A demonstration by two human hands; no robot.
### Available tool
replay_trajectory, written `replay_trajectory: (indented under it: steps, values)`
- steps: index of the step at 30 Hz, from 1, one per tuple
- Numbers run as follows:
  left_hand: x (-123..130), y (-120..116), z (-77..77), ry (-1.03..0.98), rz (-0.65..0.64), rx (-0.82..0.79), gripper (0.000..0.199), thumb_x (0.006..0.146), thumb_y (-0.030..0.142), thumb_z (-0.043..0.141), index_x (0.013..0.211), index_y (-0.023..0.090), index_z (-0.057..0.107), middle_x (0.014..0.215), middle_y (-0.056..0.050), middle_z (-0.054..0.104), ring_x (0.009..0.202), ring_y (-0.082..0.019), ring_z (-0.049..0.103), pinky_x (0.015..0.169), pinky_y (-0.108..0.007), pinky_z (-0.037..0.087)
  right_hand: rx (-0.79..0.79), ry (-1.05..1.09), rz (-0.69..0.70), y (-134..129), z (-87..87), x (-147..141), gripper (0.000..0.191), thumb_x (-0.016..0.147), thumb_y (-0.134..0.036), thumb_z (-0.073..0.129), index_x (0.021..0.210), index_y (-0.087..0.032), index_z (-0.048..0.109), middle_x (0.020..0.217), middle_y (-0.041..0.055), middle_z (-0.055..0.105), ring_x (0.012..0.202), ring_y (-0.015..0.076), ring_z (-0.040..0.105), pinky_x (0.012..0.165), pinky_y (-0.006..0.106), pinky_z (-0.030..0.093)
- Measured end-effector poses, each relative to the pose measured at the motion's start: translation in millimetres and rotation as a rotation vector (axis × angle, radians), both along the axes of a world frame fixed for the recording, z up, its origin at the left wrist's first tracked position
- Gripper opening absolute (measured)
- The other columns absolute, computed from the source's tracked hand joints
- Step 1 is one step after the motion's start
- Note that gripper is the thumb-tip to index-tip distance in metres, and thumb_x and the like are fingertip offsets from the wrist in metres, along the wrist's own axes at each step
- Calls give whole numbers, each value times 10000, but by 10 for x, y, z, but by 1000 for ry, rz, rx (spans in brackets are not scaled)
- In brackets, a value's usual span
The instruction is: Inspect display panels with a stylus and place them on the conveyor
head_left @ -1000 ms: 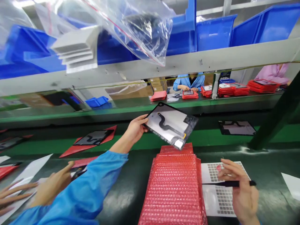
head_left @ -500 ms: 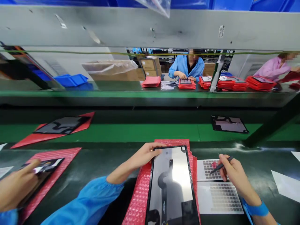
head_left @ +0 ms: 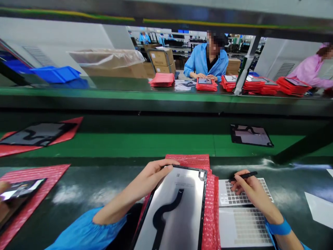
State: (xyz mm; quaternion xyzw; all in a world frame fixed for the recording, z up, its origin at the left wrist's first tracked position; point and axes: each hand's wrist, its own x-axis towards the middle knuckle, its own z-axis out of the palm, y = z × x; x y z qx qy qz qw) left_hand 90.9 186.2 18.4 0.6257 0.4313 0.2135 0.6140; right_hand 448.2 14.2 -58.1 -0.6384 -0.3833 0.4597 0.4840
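Note:
My left hand (head_left: 153, 177) grips the top left corner of a tablet screen panel (head_left: 179, 211), thumb over its edge. The panel has a silvery back, a black border and a curved black flex cable (head_left: 162, 211). Red bubble-wrap pouches (head_left: 210, 205) lie stacked beneath it. Over on the right, my right hand (head_left: 251, 191) pinches a slim black pen-like tool (head_left: 248, 175) above a white sheet of small square stickers (head_left: 234, 198). Just below lies a second gridded sheet (head_left: 247, 227). The tool's tip is hard to make out against the sheet.
Another person's hand (head_left: 3, 199) is at a panel on a red pouch (head_left: 56, 177) at left. More panels lie on the green strip, one at left (head_left: 39, 133), one at right (head_left: 251, 135). A dark post (head_left: 299, 147) slants at right. Co-workers sit across the bench.
The view has tilted up and shifted right. The panel has turned and its top is angled more toward me. My right hand has moved slightly left over the upper sticker sheet, tool now flatter.

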Motion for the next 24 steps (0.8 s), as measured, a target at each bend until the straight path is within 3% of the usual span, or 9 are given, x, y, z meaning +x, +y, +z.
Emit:
replay_trajectory:
  steps: [3, 5, 8, 12, 16, 18, 20, 22, 24]
  values:
    - [13, -38, -167, 44, -55, 82, 548, 947, 610, 675, 1234, 151, 759, 791, -45, 736, 580, -139, 577, 507, -203, 432, -11, -13, 1, -2, -21, 9, 419, 996, -607, 688, 1046, -198, 611, 851, 70, 786, 737, 222, 772, 642, 340, 623]
    - [13, -68, -244, 83, -26, 161, 515, 982, 583, 615, 1234, 157, 756, 834, -58, 755, 643, -165, 621, 546, -219, 466, -20, -20, 0, -2, -16, 12, 416, 993, -606, 693, 1041, -200, 613, 851, 67, 784, 744, 220, 772, 643, 335, 625]
    - [16, -119, -281, 145, 23, 342, 460, 1005, 532, 549, 1195, 174, 766, 1025, -95, 790, 888, -240, 722, 759, -297, 571, -39, -28, -5, 5, 18, 16, 427, 974, -619, 711, 1021, -205, 618, 860, 62, 785, 738, 214, 770, 631, 322, 624]
    - [49, -196, -248, 224, 60, 522, 408, 1025, 459, 481, 1167, 190, 754, 1145, -100, 771, 1051, -263, 729, 951, -359, 560, -59, -26, -10, 36, 81, 18, 464, 934, -650, 744, 980, -203, 628, 833, 62, 785, 710, 208, 764, 611, 310, 623]
    - [81, -260, -245, 454, 49, 705, 397, 1064, 392, 383, 1189, 213, 715, 1215, -88, 725, 963, -248, 754, 839, -365, 595, -68, -15, -21, 82, 114, 18, 509, 886, -684, 777, 937, -197, 636, 804, 70, 788, 662, 202, 756, 570, 295, 614]
    - [83, -293, -251, 646, 79, 813, 375, 1068, 375, 401, 1263, 212, 677, 1369, -104, 667, 866, -254, 764, 704, -372, 605, -68, -10, -32, 96, 115, 26, 527, 867, -697, 790, 924, -194, 641, 798, 79, 794, 652, 206, 758, 558, 292, 611]
    - [68, -353, -228, 737, 135, 977, 355, 1059, 382, 475, 1304, 187, 642, 1513, -155, 566, 888, -286, 763, 653, -389, 608, -63, -5, -52, 98, 111, 44, 536, 854, -701, 800, 919, -191, 649, 798, 93, 803, 663, 214, 768, 568, 294, 616]
    - [40, -464, -155, 635, 146, 1178, 316, 1052, 353, 534, 1284, 163, 632, 1499, -198, 553, 1036, -328, 734, 756, -427, 630, -56, 3, -75, 88, 111, 68, 541, 845, -706, 806, 908, -190, 656, 788, 103, 809, 669, 224, 775, 593, 307, 628]
    - [16, -635, -40, 443, 25, 1290, 242, 1047, 285, 565, 1248, 167, 631, 1313, -169, 647, 1081, -313, 699, 844, -431, 624, -52, 12, -95, 70, 127, 85, 542, 840, -711, 807, 892, -191, 662, 777, 110, 812, 668, 233, 780, 614, 322, 637]
